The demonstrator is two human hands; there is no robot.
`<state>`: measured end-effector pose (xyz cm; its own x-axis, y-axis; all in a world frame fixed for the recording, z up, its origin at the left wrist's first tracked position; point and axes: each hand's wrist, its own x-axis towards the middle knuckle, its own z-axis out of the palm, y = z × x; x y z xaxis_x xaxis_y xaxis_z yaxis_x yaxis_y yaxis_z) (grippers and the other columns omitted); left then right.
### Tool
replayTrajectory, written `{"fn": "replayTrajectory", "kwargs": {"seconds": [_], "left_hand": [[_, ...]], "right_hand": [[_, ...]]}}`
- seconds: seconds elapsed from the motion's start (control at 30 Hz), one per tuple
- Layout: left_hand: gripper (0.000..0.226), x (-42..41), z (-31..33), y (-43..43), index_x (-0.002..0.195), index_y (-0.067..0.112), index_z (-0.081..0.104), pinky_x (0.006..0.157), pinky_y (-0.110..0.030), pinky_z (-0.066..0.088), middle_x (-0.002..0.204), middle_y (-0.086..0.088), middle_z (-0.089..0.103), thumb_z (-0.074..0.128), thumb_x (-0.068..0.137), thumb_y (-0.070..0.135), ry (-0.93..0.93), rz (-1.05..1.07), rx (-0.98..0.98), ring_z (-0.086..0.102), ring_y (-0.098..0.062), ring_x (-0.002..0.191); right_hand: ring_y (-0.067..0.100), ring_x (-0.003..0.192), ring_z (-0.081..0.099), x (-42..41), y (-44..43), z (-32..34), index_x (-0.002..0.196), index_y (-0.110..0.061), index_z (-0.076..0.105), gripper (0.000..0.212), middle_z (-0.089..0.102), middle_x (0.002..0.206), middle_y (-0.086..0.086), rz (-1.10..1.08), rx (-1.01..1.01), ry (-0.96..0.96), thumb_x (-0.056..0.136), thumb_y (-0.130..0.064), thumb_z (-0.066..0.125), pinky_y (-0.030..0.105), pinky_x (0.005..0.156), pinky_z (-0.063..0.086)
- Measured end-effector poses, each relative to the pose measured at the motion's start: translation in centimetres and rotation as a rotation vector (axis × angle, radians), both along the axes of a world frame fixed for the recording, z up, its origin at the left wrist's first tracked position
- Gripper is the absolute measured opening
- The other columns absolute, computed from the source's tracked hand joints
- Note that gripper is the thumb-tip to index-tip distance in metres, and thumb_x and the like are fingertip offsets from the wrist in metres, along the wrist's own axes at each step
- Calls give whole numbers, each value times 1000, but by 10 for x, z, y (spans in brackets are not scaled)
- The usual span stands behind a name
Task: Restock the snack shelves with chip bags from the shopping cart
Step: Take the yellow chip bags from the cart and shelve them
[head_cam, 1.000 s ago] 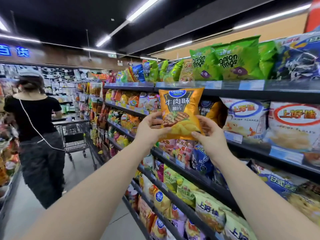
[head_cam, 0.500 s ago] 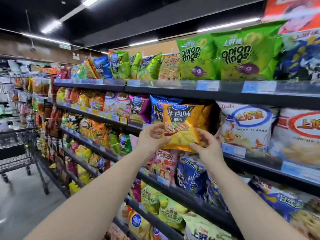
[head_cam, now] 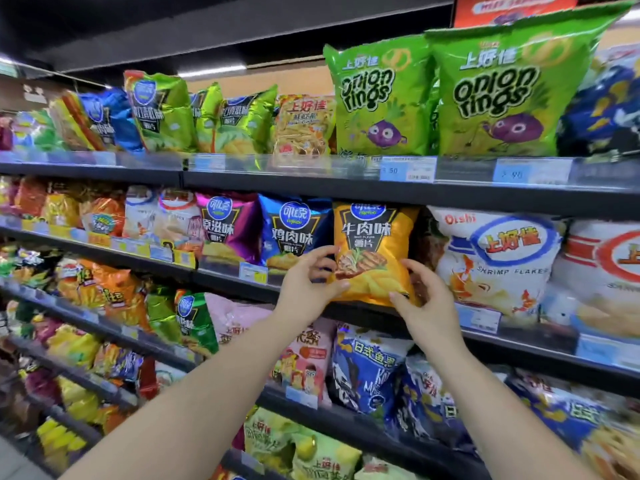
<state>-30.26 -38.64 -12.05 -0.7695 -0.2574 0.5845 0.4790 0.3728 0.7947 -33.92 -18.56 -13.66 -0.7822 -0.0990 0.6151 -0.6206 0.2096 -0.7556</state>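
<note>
An orange chip bag stands upright on the second shelf, between a blue chip bag on its left and a white shrimp-flakes bag on its right. My left hand grips the orange bag's lower left edge, thumb under its bottom corner. My right hand holds its lower right corner with curled fingers. The bag's bottom rests at the shelf's front lip. The shopping cart is out of view.
The top shelf carries green onion-rings bags overhead. A purple bag stands left of the blue one. Lower shelves hold pink and dark blue bags. Price tags line the shelf fronts.
Both hands have carried the orange bag forward from in front of the shelf into the gap on the second shelf. The view swung right, so the aisle, cart and other person dropped out.
</note>
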Motion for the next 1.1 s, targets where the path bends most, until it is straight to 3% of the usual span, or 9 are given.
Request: {"fn": "replayTrajectory", "kwargs": {"seconds": [0.1, 0.23, 0.43, 0.6, 0.87, 0.97, 1.1], "left_hand": [[56, -12, -2, -5, 118, 35, 57, 79, -22, 55, 104, -2, 63, 84, 74, 11, 42, -22, -39, 62, -17, 91], [69, -28, 6, -14, 129, 46, 46, 85, -30, 55, 116, 12, 51, 82, 77, 17, 84, 6, -216, 59, -9, 99], [72, -43, 18, -24, 141, 50, 36, 96, -37, 51, 132, 12, 35, 74, 85, 26, 146, 38, -557, 50, -10, 114], [73, -54, 24, -31, 141, 50, 35, 99, -39, 51, 136, 10, 34, 74, 85, 25, 137, 10, -595, 48, -13, 119], [69, -60, 22, -39, 141, 47, 36, 95, -39, 52, 139, 6, 34, 72, 86, 28, 179, 11, -625, 49, -13, 116], [67, -57, 19, -39, 143, 42, 37, 98, -39, 51, 142, 2, 35, 71, 87, 28, 220, 55, -689, 44, -15, 124], [70, -54, 11, -36, 145, 28, 41, 108, -40, 39, 149, -8, 35, 74, 83, 24, 412, 216, -881, 29, -23, 139]], "right_hand": [[14, 114, 52, -2, -5, -1, 124, -42, 52, 47, 56, 121, -8, -60, 5, 45, 85, -24, 72, 40, 97, 48], [10, 108, 55, -10, -12, 11, 122, -37, 51, 43, 58, 119, -8, -122, 36, 66, 86, -24, 71, 39, 93, 51], [15, 103, 60, -22, -16, 25, 121, -38, 44, 52, 57, 118, -5, -155, 67, 36, 84, -19, 74, 39, 85, 56], [13, 99, 60, -30, -20, 33, 137, -38, 36, 69, 53, 112, -11, -165, 86, 24, 84, -15, 73, 42, 80, 57], [12, 113, 54, -39, -24, 31, 144, -46, 28, 75, 48, 126, -3, -167, 161, 75, 88, -15, 68, 43, 92, 54], [12, 115, 53, -38, -23, 26, 145, -48, 25, 77, 47, 128, -4, -169, 192, 74, 88, -18, 69, 43, 93, 54], [15, 124, 49, -32, -21, 18, 146, -46, 22, 85, 35, 142, -4, -178, 188, 116, 85, -17, 73, 46, 97, 51]]}}
